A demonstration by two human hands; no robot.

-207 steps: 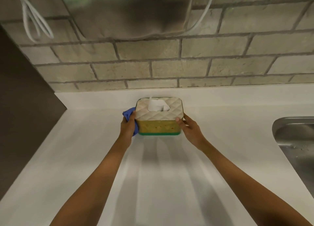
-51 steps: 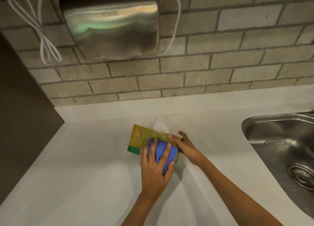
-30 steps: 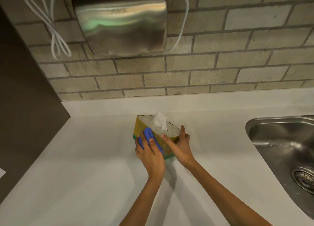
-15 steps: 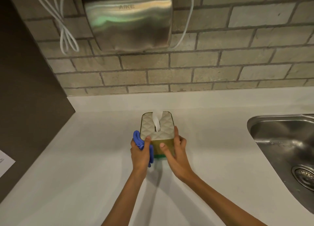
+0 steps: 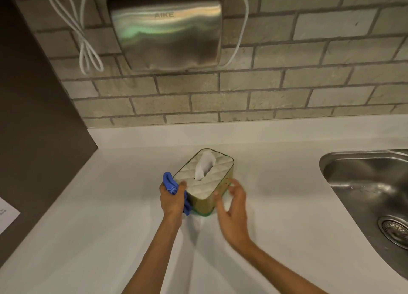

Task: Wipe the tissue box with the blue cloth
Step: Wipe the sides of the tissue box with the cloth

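The tissue box [image 5: 205, 183] stands upright on the white counter [image 5: 110, 216], turned at an angle, with a quilted cream top, gold sides, a green base rim and a white tissue sticking out. My left hand [image 5: 172, 199] grips the bunched blue cloth [image 5: 171, 184] and presses it against the box's near left side. My right hand [image 5: 234, 202] is at the box's near right corner, fingers spread; the thumb is near the side, and contact is unclear.
A steel sink [image 5: 371, 196] with a drain is set into the counter at the right. A steel hand dryer [image 5: 165, 30] with white cables hangs on the brick wall behind. A dark panel [image 5: 33, 117] bounds the left side.
The box has turned clockwise, its far end now pointing right. My right hand has come off its top and opened. My left hand keeps the cloth on the left side.
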